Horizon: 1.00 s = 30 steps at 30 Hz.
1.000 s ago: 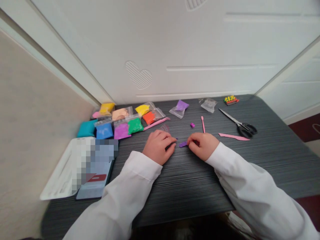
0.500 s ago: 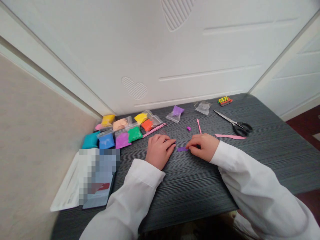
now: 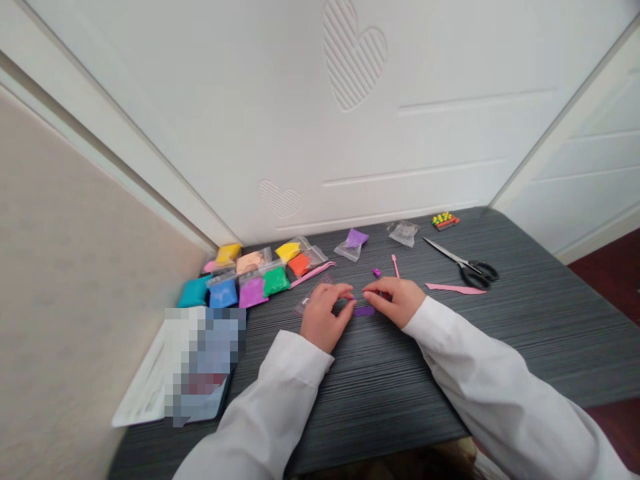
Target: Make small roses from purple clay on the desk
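Observation:
My left hand (image 3: 324, 313) and my right hand (image 3: 396, 299) rest close together on the dark striped table (image 3: 450, 360), fingertips almost meeting. Both are pinched closed at the tips. Between and just below them lies a flat purple clay piece (image 3: 364, 311). What the fingertips pinch is too small to name. A clear plastic bag (image 3: 306, 304) lies under my left fingers. A small purple clay lump (image 3: 377, 272) and a pink stick tool (image 3: 395, 265) sit just beyond my right hand.
Several bags of coloured clay (image 3: 250, 277) cluster at the back left, with a purple clay bag (image 3: 353, 243) and an empty bag (image 3: 404, 232) behind. Scissors (image 3: 467, 263), a pink knife tool (image 3: 455, 288) and a small yellow-red model (image 3: 445, 219) lie right. A white tray (image 3: 145, 393) sits left.
The view has tilted up, so everything sits lower in the picture. My fingertips have drawn closer together above the purple piece, which now lies on the table clear of my right hand.

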Each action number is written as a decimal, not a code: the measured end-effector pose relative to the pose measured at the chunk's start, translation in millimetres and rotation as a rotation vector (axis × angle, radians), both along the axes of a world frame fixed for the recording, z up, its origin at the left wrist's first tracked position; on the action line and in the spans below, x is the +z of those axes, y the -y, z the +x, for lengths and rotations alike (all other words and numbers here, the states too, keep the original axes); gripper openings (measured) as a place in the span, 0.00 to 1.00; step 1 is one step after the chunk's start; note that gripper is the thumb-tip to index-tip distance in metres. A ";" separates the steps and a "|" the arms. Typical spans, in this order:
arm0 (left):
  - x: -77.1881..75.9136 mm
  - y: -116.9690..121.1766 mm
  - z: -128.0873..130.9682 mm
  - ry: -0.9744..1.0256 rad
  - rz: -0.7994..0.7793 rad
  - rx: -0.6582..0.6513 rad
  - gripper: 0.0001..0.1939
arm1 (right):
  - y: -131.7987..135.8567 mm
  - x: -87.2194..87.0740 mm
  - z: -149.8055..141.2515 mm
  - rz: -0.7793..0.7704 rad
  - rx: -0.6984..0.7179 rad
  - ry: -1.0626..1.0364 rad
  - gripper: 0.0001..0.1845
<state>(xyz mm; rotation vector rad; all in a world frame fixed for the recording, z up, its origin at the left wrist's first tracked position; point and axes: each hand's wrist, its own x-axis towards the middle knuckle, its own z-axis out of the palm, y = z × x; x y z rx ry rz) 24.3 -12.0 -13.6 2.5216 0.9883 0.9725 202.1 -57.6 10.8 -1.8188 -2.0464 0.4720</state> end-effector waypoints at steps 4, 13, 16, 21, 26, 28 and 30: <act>-1.8 2.7 6.6 0.040 0.015 -0.011 0.13 | -3.5 -6.7 4.2 0.057 -0.082 0.042 0.13; -2.2 -3.2 3.6 0.022 0.065 -0.013 0.10 | -11.7 -6.5 25.1 0.113 -0.309 0.269 0.16; -2.7 -2.6 3.4 0.018 0.072 -0.023 0.10 | -12.7 -6.0 20.8 0.098 -0.308 0.311 0.16; -3.5 -2.5 2.5 0.021 0.078 -0.018 0.10 | -14.5 -8.4 16.7 0.088 -0.287 0.344 0.16; -2.4 -2.9 1.8 0.020 0.076 -0.025 0.10 | -15.5 -11.4 18.1 0.080 -0.304 0.346 0.16; -1.8 -2.7 1.7 0.020 0.074 -0.029 0.10 | -16.5 -12.8 19.5 0.075 -0.311 0.342 0.16; -1.4 -2.5 1.5 0.022 0.071 -0.031 0.10 | -17.7 -14.2 21.2 0.071 -0.325 0.337 0.16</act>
